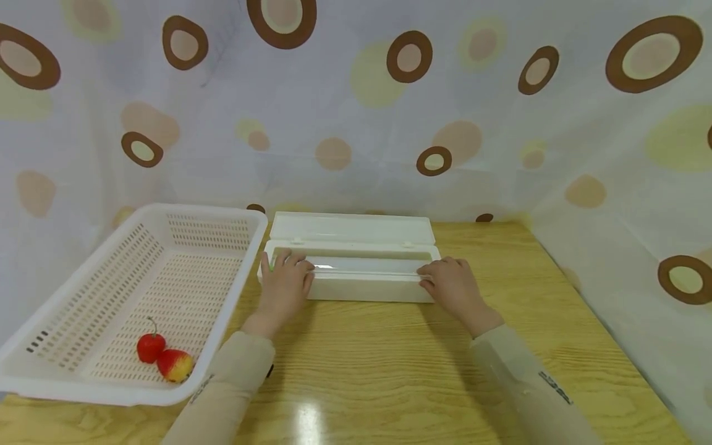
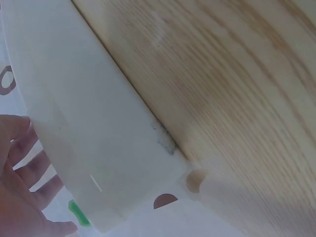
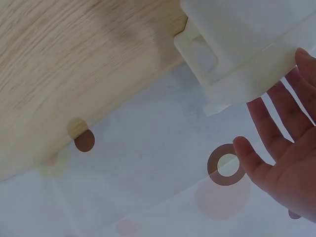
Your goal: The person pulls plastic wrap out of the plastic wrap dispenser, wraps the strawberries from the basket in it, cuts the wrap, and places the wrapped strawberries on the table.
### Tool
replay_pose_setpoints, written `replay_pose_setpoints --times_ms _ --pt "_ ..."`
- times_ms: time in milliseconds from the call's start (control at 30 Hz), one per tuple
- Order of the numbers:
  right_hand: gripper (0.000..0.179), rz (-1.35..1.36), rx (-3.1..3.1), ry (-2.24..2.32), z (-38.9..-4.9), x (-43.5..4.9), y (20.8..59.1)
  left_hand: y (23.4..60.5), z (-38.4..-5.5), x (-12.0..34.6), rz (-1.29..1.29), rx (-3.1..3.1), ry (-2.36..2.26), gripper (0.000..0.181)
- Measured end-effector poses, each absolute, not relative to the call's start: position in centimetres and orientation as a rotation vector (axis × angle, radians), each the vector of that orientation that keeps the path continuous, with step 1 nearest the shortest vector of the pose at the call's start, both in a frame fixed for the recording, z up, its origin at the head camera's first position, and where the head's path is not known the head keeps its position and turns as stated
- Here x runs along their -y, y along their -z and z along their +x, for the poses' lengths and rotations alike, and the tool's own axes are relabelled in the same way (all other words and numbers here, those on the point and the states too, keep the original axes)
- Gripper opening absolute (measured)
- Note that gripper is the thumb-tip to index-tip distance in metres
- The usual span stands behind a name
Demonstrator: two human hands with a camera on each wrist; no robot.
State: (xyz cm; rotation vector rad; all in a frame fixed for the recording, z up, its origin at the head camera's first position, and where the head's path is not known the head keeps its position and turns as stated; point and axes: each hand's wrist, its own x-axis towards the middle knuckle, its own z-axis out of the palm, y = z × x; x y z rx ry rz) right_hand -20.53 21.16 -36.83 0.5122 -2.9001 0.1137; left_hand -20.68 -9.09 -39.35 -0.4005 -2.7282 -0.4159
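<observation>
A long white plastic box [image 1: 367, 290] sits on the wood-grain desk [image 1: 361, 364], right of the basket, its long side facing the person. Its hinged lid [image 1: 353, 228] is swung back beyond the far rim, leaving the top open, and a glint shows inside. The left hand [image 1: 285, 284] holds the near rim at the box's left end; its grip is narrow, the thumb on the outer face and several fingers reaching over the edge. The right hand [image 1: 456, 287] holds the same rim at the right end, its grip likewise narrow around the wall. A small green patch [image 2: 79, 213] shows beside the left hand's little finger; what it is cannot be told.

Beige sleeves [image 1: 225, 383] cover both forearms. On the left, a white slotted plastic basket [image 1: 100, 390] holds a stemmed red cherry [image 1: 151, 348] touching a red-and-yellow fruit [image 1: 177, 366] in its near right corner. Behind everything hangs a pale sheet [image 1: 289, 93] printed with brown rings and peach and yellow spots.
</observation>
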Motion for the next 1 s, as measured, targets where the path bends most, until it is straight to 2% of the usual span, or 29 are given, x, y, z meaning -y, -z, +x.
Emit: replay_pose_setpoints --times_ms 400,700,1000 --pt "0.012 0.546 2.85 -0.183 -21.8 -21.1 36.7 38.7 -21.8 8.8 -0.318 2.706 0.466 0.015" --pt "0.014 0.493 2.865 -0.21 -23.1 -21.2 36.7 37.9 -22.5 8.2 -0.293 2.854 0.461 0.009" --pt "0.018 0.46 2.883 -0.287 -24.4 -21.2 36.2 36.2 -23.7 8.3 -0.277 2.879 0.424 0.017"
